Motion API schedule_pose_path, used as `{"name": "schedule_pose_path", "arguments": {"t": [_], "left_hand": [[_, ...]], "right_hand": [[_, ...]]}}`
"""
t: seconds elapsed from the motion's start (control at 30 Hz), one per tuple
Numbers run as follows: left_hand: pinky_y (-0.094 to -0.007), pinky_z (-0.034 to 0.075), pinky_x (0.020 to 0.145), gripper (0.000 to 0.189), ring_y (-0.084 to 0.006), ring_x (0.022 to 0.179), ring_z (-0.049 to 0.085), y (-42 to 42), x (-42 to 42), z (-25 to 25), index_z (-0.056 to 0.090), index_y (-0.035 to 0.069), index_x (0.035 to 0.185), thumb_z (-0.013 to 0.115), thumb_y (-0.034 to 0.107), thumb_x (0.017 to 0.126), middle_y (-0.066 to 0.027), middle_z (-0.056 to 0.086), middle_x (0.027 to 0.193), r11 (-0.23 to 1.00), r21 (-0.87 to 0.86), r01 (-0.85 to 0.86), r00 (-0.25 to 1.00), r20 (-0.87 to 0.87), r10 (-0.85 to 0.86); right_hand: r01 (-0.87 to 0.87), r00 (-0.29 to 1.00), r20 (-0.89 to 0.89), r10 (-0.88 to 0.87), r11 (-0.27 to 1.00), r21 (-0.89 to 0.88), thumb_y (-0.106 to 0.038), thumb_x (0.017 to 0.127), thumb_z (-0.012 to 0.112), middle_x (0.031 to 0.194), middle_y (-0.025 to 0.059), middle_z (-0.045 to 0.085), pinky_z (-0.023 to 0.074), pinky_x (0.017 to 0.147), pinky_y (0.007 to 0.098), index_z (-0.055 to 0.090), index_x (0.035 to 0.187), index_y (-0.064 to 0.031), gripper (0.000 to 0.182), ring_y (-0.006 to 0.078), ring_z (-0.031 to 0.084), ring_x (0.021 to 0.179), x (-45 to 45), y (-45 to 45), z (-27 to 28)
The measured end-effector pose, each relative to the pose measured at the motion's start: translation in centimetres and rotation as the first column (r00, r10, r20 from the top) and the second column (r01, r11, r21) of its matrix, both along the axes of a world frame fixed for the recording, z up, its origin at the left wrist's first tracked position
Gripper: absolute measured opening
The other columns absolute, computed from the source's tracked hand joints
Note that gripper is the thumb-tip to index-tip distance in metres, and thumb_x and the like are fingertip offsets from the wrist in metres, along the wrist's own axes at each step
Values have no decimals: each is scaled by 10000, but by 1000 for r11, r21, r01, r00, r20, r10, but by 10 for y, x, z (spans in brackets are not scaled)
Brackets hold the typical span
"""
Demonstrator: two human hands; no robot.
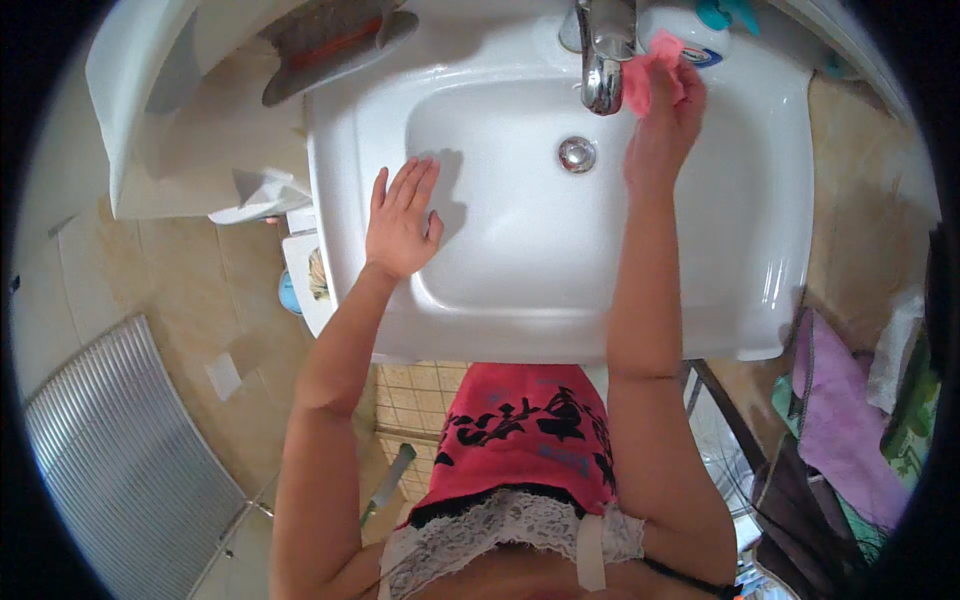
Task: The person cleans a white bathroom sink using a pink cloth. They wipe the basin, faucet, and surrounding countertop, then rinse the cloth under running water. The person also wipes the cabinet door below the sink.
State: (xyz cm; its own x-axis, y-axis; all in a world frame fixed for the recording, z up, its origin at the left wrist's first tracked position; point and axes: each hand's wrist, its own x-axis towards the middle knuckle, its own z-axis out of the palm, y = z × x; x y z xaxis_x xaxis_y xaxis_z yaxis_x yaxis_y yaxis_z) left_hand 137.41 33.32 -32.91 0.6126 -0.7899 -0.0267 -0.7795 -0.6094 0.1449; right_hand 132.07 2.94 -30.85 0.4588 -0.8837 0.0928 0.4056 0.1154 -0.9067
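Note:
In my right hand [667, 135] is a bunched pink cloth [651, 79], held just right of the chrome faucet [602, 67]. The cloth overlaps the white soap bottle [679, 34] with a teal pump, which stands behind it on the sink ledge. I cannot tell whether the cloth touches the faucet. My left hand [403, 217] holds nothing and is over the left side of the white washbasin [517, 330], fingers apart, its shadow falling on the bowl. A round chrome drain plug [577, 154] sits in the basin below the spout.
Left of the basin's back corner, a grey holder [337, 60] contains something orange-red. A white cabinet edge [142, 112] juts in at upper left. Purple cloth [840, 427] and other textiles hang at right. A ribbed panel [127, 450] stands lower left, above a tiled floor [420, 394].

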Motion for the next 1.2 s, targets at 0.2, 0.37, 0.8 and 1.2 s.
{"name": "schedule_pose_path", "arguments": {"t": [0.2,0.37,0.8,1.2], "left_hand": [[-468,160,1174,662,-207,1373,326,1,-1,1,374,112,1424,527,158,782,-60,411,1432,1000,-20,-4,1000,-8,4],[-458,155,1177,662,-194,1375,323,8,1,-1,370,118,1429,519,160,786,-55,414,1428,999,-35,-15,1000,-11,15],[-448,155,1182,630,-193,1368,331,10,1,-5,411,107,1398,503,160,777,-69,433,1412,996,-83,-12,1000,-16,11],[-432,172,1182,598,-177,1366,329,15,3,-6,437,97,1377,491,163,785,-53,450,1392,992,-122,-18,1000,-2,18]], "right_hand": [[-132,951,-297,-89,750,-648,-209,923,627,1117,18,601,446,839,224,575,1237,-62,351,92,565,946,27,-12,18],[-321,829,-554,76,876,-360,-208,889,624,1174,127,593,488,806,287,562,1169,24,369,210,617,916,10,18,42],[-539,626,-249,739,641,547,-200,725,810,852,105,654,558,644,309,580,894,-39,327,191,650,699,61,-49,46],[-309,778,-624,73,909,-279,-201,777,731,750,42,585,445,558,321,553,823,-52,237,170,549,607,55,-18,7]]}}
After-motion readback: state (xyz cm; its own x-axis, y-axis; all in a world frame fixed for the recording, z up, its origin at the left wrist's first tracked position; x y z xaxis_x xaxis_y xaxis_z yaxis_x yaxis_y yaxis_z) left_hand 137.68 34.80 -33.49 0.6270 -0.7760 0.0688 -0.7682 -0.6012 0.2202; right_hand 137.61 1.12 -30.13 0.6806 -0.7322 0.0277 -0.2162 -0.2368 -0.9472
